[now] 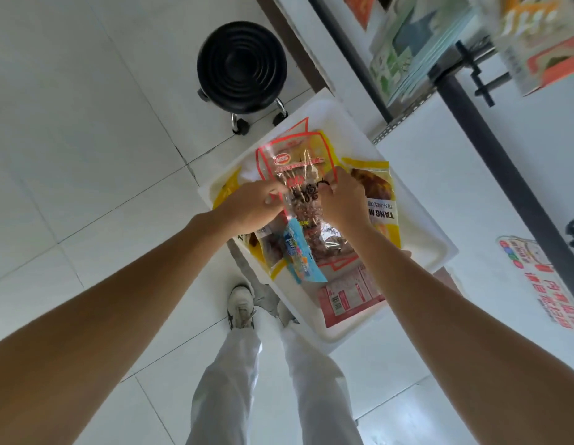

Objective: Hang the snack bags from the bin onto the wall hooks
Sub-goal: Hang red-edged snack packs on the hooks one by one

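Observation:
A white bin (417, 226) stands on the floor in front of me, filled with several snack bags. Both hands hold a clear red-trimmed snack bag (298, 168) above the bin. My left hand (250, 203) pinches its left edge and my right hand (343, 200) grips its right side. A small blue packet (303, 258) hangs below my left hand; I cannot tell whether that hand holds it. Yellow-edged bags (378, 194) lie under my hands, and a pink-backed bag (346, 297) lies at the near end of the bin.
A black round stool (242, 67) on castors stands beyond the bin. At the right, a white wall panel with a dark rail (504, 162) carries hooks (478, 72) and hanging snack bags (417, 43). Another bag (536, 281) hangs lower right. My feet (242, 306) stand beside the bin.

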